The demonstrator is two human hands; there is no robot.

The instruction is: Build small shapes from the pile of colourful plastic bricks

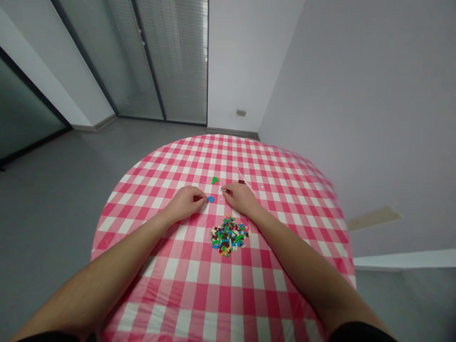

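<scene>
A heap of several small plastic building bricks (230,236) in green, blue, brown, yellow and white lies on the pink-and-white checked tablecloth (192,285). My left hand (185,202) rests curled, its fingertips at a small blue brick (211,199). My right hand (241,198) faces it, fingers pinched around something tiny and pale that I cannot make out. A green brick (214,180) lies just beyond the hands, and a dark red brick (242,182) sits above my right hand.
The cloth covers a round table, with its far edge near a white wall (356,95). Grey floor (46,199) surrounds it on the left. A glass partition with blinds (171,57) stands at the back.
</scene>
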